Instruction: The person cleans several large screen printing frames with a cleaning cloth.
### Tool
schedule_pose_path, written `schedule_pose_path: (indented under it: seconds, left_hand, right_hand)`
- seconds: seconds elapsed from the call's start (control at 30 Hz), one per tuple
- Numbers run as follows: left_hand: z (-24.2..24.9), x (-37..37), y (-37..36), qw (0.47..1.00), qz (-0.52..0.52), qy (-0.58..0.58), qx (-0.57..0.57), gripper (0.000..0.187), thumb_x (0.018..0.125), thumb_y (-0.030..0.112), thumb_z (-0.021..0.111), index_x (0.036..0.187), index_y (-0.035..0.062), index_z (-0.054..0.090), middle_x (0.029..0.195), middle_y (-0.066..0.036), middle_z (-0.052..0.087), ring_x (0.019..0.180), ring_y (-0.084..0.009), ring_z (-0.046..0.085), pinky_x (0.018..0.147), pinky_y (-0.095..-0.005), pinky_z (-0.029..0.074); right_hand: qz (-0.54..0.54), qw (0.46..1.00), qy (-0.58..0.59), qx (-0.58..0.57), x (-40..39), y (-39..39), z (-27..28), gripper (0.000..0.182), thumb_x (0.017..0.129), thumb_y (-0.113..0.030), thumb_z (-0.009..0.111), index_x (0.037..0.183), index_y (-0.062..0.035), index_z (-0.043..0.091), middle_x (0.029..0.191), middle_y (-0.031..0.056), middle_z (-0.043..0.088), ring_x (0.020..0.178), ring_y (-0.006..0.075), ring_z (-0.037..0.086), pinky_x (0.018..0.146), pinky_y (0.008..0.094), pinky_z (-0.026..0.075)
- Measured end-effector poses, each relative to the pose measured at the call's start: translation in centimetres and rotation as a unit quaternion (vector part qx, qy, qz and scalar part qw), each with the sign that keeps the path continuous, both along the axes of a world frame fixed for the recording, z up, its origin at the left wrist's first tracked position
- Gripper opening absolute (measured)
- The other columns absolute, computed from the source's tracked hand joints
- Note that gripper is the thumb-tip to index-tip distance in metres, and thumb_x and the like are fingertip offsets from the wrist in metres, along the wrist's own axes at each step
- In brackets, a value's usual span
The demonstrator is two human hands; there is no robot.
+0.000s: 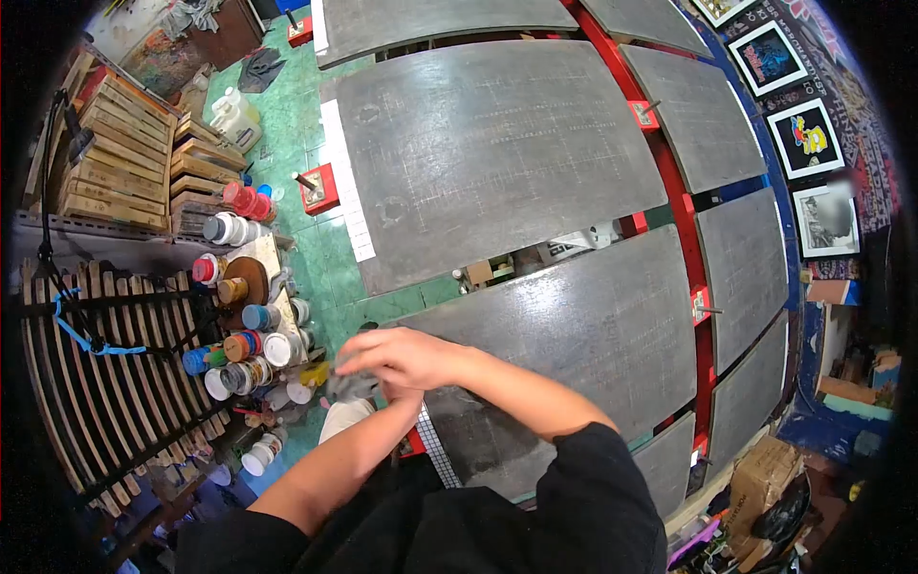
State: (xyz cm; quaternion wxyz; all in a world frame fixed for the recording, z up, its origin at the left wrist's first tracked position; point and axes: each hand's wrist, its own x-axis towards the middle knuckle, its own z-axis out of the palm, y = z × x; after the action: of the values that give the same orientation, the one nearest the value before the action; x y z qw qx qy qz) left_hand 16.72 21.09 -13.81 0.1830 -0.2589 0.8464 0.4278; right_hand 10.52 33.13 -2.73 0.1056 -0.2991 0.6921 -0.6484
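My right hand [406,357] reaches in from the right and crosses over my left wrist, near the corner of a dark grey flat board [583,325]. Its fingers point left, bent and slightly apart, with nothing visible between them. Below it, my left hand [402,390] is mostly hidden; its fingers cannot be made out. A blurred greyish patch [352,385] lies just left of the hands; what it is cannot be told. A strip with a small grid pattern [437,448] runs along the board's near left edge.
More grey boards [497,143] stand on a red frame [685,206]. Tubs of paint [279,349] crowd the left side, near wooden frames [120,153] and a slatted rack [96,373]. A pale jug [234,120] is on the green floor [320,263]. Cardboard [760,478] lies lower right.
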Motion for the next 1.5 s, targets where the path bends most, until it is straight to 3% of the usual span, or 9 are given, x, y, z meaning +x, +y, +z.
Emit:
schedule_pose_path:
  seconds: [0.23, 0.43, 0.67, 0.73, 0.87, 1.1, 1.3, 1.33, 1.5]
  left_hand:
    - [3.1, -0.7, 0.7, 0.998, 0.041, -0.02, -0.035, 0.077, 0.109, 0.057, 0.028, 0.102, -0.0041, 0.074, 0.102, -0.032, 0.071, 0.103, -0.0523, 0.064, 0.093, -0.0571, 0.047]
    - [3.3, -0.7, 0.7, 0.998, 0.032, -0.032, -0.043, 0.076, 0.109, 0.058, 0.028, 0.1, -0.0026, 0.074, 0.102, -0.029, 0.073, 0.103, -0.0499, 0.066, 0.094, -0.0557, 0.049]
    - [2.2, -0.3, 0.6, 0.998, 0.026, -0.037, -0.048, 0.074, 0.109, 0.057, 0.03, 0.098, -0.0008, 0.075, 0.1, -0.026, 0.074, 0.103, -0.0472, 0.068, 0.093, -0.0545, 0.049]
    - [-4.2, 2.2, 0.2, 0.916, -0.106, 0.322, -0.215, 0.073, 0.108, 0.057, 0.032, 0.097, 0.0001, 0.075, 0.095, -0.025, 0.074, 0.101, -0.0476, 0.068, 0.092, -0.0545, 0.05]
    - [3.0, -0.6, 0.4, 0.998, 0.028, -0.042, -0.031, 0.071, 0.108, 0.057, 0.033, 0.099, 0.0003, 0.075, 0.095, -0.027, 0.073, 0.099, -0.0505, 0.067, 0.089, -0.0558, 0.05]
    - [4.2, -0.9, 0.7, 0.999, 0.019, -0.026, -0.031, 0.081, 0.11, 0.057, 0.025, 0.1, -0.0071, 0.073, 0.103, -0.032, 0.071, 0.103, -0.0518, 0.064, 0.093, -0.0558, 0.047]
    - [0.9, 0.3, 0.4, 0.998, 0.017, 0.019, -0.05, 0.06, 0.107, 0.052, 0.042, 0.102, 0.0013, 0.075, 0.094, -0.024, 0.075, 0.099, -0.0462, 0.069, 0.089, -0.0539, 0.051]
    - [-11.2, 3.3, -1.2, 0.962, 0.112, 0.189, 0.16, 0.042, 0.106, 0.038, 0.055, 0.103, 0.0003, 0.074, 0.098, -0.023, 0.075, 0.099, -0.044, 0.07, 0.089, -0.0517, 0.052]
    - [-4.9, 1.0, -0.9, 0.994, 0.027, 0.109, -0.008, 0.061, 0.108, 0.049, 0.046, 0.107, -0.007, 0.072, 0.11, -0.029, 0.072, 0.107, -0.0473, 0.065, 0.097, -0.0519, 0.048]
  right_hand:
    - [-0.686, 0.71, -0.055, -0.146, -2.3, 22.7, -3.4, 0.038, 0.099, -0.011, 0.071, 0.134, -0.0009, 0.064, 0.136, 0.009, 0.066, 0.126, 0.0198, 0.06, 0.108, 0.0392, 0.047]
    - [-0.737, 0.499, 0.016, 0.456, -3.4, 28.1, -7.4, 0.031, 0.089, -0.002, 0.063, 0.117, -0.0106, 0.071, 0.14, 0.0219, 0.058, 0.127, 0.0412, 0.059, 0.108, 0.0481, 0.048]
    - [-0.048, 0.983, 0.106, 0.144, -6.8, -0.4, -3.6, 0.041, 0.073, 0.005, 0.067, 0.11, -0.0114, 0.077, 0.128, 0.0115, 0.07, 0.117, 0.0338, 0.067, 0.098, 0.0443, 0.055]
    - [0.007, 0.997, 0.057, 0.046, -5.0, -5.0, -1.5, 0.048, 0.073, 0.007, 0.063, 0.115, -0.0122, 0.076, 0.135, 0.0121, 0.067, 0.125, 0.0341, 0.063, 0.105, 0.0436, 0.053]
    - [-0.241, 0.966, 0.052, 0.071, -5.3, 2.7, 0.7, 0.044, 0.075, 0.007, 0.06, 0.112, -0.0098, 0.077, 0.129, 0.0131, 0.069, 0.121, 0.0321, 0.066, 0.105, 0.044, 0.051]
    - [-0.666, 0.619, 0.124, 0.398, -9.2, 17.4, -8.0, 0.03, 0.088, 0.003, 0.057, 0.113, -0.0033, 0.074, 0.123, 0.0185, 0.068, 0.116, 0.0356, 0.065, 0.105, 0.0439, 0.05]
    - [-0.022, 0.994, 0.02, 0.101, -9.1, -5.0, -1.9, 0.045, 0.077, 0.01, 0.057, 0.115, -0.0077, 0.074, 0.124, 0.0151, 0.068, 0.12, 0.0352, 0.064, 0.102, 0.0428, 0.052]
    - [-0.032, 0.998, 0.009, 0.061, -7.3, -7.0, -0.6, 0.048, 0.075, 0.011, 0.055, 0.116, -0.0061, 0.074, 0.123, 0.0141, 0.068, 0.117, 0.034, 0.066, 0.1, 0.0411, 0.053]
    - [-0.34, 0.917, -0.18, -0.101, 3.0, -2.5, 2.1, 0.047, 0.089, 0.004, 0.064, 0.136, -0.0054, 0.064, 0.133, 0.0083, 0.066, 0.122, 0.0229, 0.064, 0.106, 0.0389, 0.05]
